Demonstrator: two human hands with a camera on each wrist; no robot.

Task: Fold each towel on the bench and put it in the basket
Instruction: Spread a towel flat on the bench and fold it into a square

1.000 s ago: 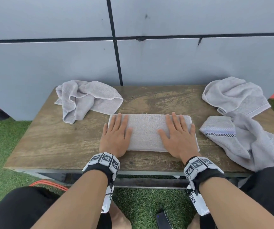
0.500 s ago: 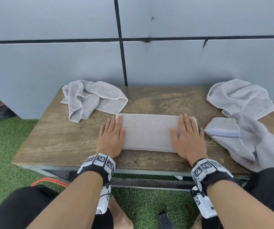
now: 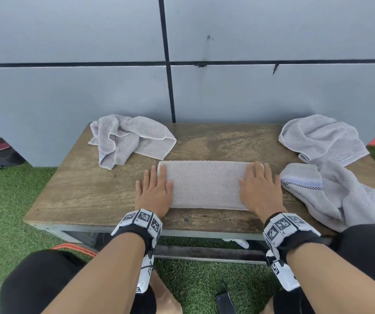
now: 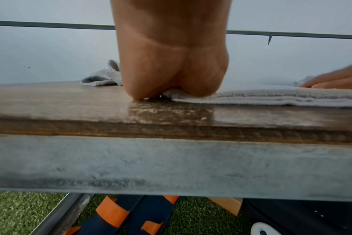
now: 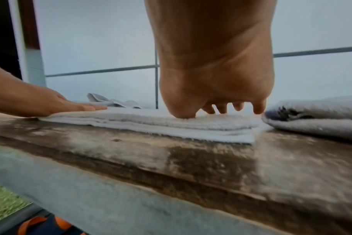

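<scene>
A grey towel (image 3: 205, 184), folded into a long flat strip, lies on the wooden bench (image 3: 91, 193) near its front edge. My left hand (image 3: 153, 189) presses flat on the strip's left end, half on the wood. My right hand (image 3: 259, 189) lies flat on its right end. The left wrist view shows my left hand's (image 4: 171, 76) heel on the folded towel's (image 4: 271, 97) edge. In the right wrist view, the right hand (image 5: 215, 95) rests with straight fingers on the layered towel (image 5: 151, 122). No basket is in view.
A crumpled grey towel (image 3: 127, 137) sits at the back left of the bench. Two more towels lie at the right: one bunched (image 3: 320, 137), one with a checkered band (image 3: 331, 191) hanging over the front edge. A grey wall stands behind; green turf (image 3: 5, 200) surrounds the bench.
Both hands have slid apart along the folded towel, the left toward its left end and the right toward its right end. The towel stays flat in place.
</scene>
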